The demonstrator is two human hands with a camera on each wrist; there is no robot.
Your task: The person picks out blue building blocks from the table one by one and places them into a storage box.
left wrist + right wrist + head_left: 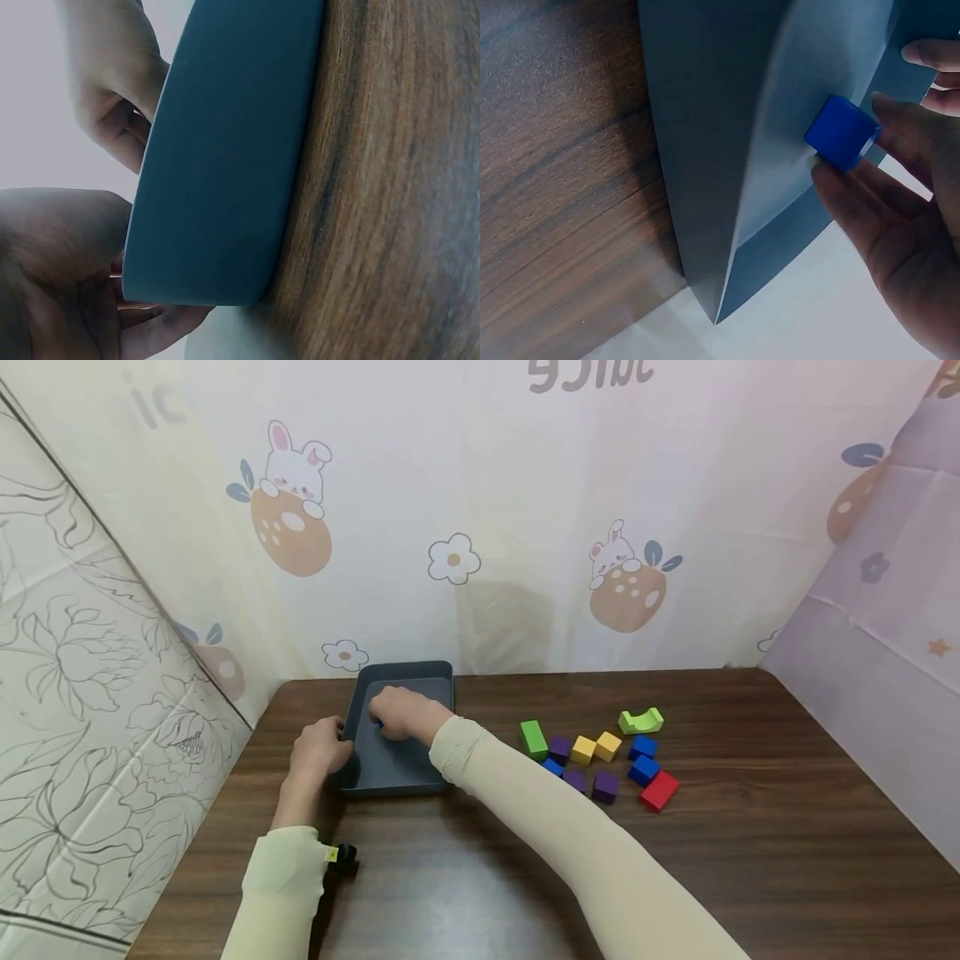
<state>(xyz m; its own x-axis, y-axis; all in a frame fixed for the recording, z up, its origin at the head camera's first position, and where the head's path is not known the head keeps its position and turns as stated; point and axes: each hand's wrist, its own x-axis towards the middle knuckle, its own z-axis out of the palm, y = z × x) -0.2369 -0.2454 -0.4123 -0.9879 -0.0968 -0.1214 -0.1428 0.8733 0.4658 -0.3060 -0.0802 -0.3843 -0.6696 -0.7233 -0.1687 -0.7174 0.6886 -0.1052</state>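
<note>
On the wooden table stands a dark grey rectangular tray [397, 781]. My left hand [318, 747] holds its left rim, and in the left wrist view the fingers [161, 330] of that hand curl by the tray's wall. Over the tray's inside, my right hand [408, 712] pinches a blue cube block [841, 133] between thumb and fingertips, close above the tray floor. From the head view, only a sliver of this block shows below the right hand.
Right of the tray lie loose blocks: a green rectangular one [534, 739], yellow cubes [607, 746], purple cubes [605, 787], blue cubes [643, 770], a red rectangular one [660, 791] and a light green curved one [641, 721]. A patterned curtain [510, 527] hangs behind the table.
</note>
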